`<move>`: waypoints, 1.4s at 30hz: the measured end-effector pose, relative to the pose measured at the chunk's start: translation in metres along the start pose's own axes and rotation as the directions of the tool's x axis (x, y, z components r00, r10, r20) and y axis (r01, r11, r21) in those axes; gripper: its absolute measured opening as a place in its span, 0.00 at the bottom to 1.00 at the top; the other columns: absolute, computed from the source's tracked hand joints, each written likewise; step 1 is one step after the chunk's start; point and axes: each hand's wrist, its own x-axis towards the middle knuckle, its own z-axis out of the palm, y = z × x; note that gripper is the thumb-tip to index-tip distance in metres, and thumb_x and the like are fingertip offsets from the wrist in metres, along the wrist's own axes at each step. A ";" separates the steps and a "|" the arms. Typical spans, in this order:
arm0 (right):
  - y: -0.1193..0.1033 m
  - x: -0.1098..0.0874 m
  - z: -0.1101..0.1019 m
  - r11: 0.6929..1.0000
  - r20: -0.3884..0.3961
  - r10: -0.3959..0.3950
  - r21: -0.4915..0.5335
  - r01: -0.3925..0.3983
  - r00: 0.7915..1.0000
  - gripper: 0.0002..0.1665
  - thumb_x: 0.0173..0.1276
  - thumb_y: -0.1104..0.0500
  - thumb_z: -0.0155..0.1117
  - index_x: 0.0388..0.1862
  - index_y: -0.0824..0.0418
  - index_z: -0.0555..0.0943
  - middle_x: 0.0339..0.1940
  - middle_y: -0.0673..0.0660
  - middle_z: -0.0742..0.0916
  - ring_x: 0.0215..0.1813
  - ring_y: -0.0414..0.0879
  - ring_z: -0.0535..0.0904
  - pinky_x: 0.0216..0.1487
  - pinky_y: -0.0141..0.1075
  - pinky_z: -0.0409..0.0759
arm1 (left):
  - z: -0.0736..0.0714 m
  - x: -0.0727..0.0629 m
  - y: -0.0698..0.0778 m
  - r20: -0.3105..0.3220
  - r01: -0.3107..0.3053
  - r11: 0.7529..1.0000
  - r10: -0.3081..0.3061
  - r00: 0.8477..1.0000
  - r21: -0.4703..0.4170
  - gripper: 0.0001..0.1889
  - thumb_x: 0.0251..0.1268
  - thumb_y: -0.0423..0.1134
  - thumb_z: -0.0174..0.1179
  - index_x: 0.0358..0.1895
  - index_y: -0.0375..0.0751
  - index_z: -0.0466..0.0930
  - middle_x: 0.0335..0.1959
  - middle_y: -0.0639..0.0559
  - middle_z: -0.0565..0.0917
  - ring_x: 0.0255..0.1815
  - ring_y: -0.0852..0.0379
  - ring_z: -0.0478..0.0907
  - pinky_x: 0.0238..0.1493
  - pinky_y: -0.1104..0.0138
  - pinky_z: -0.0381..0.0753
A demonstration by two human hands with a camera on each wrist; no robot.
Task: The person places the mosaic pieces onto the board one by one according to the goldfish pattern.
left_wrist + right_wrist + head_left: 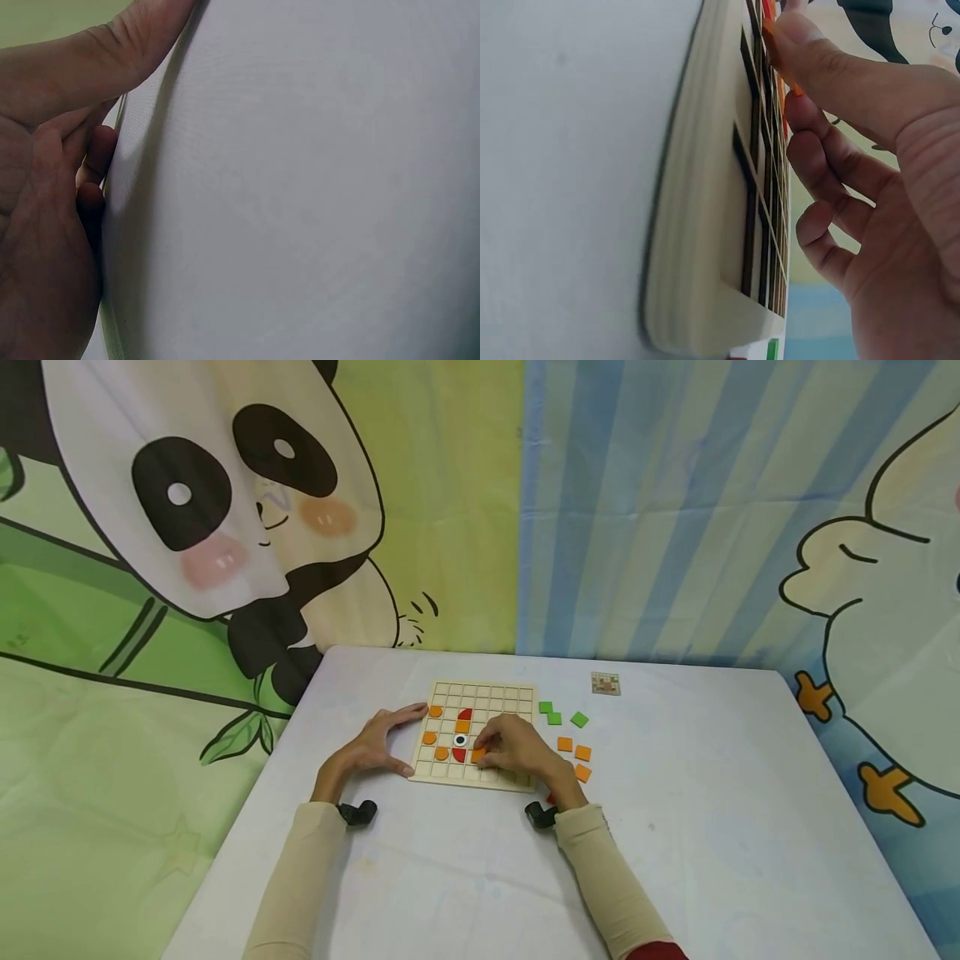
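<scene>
A wooden grid board (480,779) lies on the table, with orange discs (429,738), red quarter-round pieces (465,714), an orange square tile (462,727) and a white disc with a black centre (460,741) in its cells. My left hand (372,745) touches the board's left edge, thumb and fingers spread apart. Over the board's lower middle, my right hand (517,748) pinches another orange square tile (772,46) between thumb and fingers. In the right wrist view that tile stands tilted at the grid, and the other fingers are loosely curled.
Right of the board lie green tiles (579,719) and several loose orange tiles (582,752). A red piece (551,798) is partly hidden by the right wrist. A small patterned card (606,683) lies farther back. Printed cloth walls rise behind the white table (712,827).
</scene>
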 end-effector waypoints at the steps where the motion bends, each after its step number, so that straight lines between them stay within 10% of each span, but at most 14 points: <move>1: 0.000 0.000 0.001 1.000 0.001 -0.001 -0.007 0.001 1.000 0.14 0.63 0.58 0.86 0.45 0.59 0.94 0.44 0.51 0.94 0.46 0.42 0.88 0.57 0.42 0.86 | 0.000 0.000 0.000 0.000 0.000 1.000 0.000 1.000 0.001 0.65 0.36 0.46 0.93 0.86 0.48 0.67 0.90 0.50 0.63 0.72 0.42 0.67 0.75 0.40 0.61; 27: -0.017 0.011 0.008 0.994 -0.014 0.110 0.022 -0.109 0.994 0.20 0.53 0.61 0.91 0.46 0.62 0.95 0.44 0.55 0.96 0.47 0.48 0.92 0.55 0.44 0.88 | 0.000 -0.001 -0.004 -0.019 -0.046 0.999 0.046 0.999 0.005 0.65 0.35 0.51 0.92 0.85 0.47 0.68 0.89 0.48 0.64 0.70 0.43 0.67 0.72 0.44 0.62; 42: 0.026 -0.040 -0.064 0.964 -0.121 0.263 -0.014 -0.267 0.957 0.23 0.53 0.62 0.91 0.48 0.65 0.94 0.45 0.58 0.95 0.47 0.53 0.88 0.55 0.51 0.86 | 0.001 0.000 -0.001 0.000 -0.001 1.000 0.001 1.000 -0.003 0.65 0.36 0.45 0.93 0.85 0.49 0.67 0.90 0.50 0.63 0.72 0.42 0.67 0.76 0.39 0.61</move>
